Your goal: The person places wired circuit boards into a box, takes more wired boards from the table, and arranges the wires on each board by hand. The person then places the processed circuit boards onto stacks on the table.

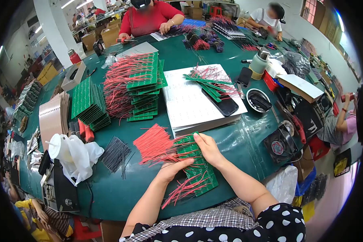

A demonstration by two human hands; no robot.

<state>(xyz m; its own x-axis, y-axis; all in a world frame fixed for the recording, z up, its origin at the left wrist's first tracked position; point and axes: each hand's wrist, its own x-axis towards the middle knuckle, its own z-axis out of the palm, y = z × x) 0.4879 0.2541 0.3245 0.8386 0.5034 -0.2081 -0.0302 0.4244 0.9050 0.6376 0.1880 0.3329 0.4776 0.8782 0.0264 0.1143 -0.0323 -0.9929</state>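
Observation:
A green circuit board with red wires on it lies at the near side of the table. My right hand grips its upper right edge, thumb on top. My left hand is at the board's left side, its thumb over the red wires and its other fingers partly hidden. Just beyond my left hand is a pile of loose red wires. Black wires lie farther left. A tall stack of wired green boards stands beyond, beside a white paper stack bearing a phone and more wired boards.
Bare green boards, a white bag and a lidded cup are at left. At right are a bowl, a bottle and a fan. Co-workers sit across the table.

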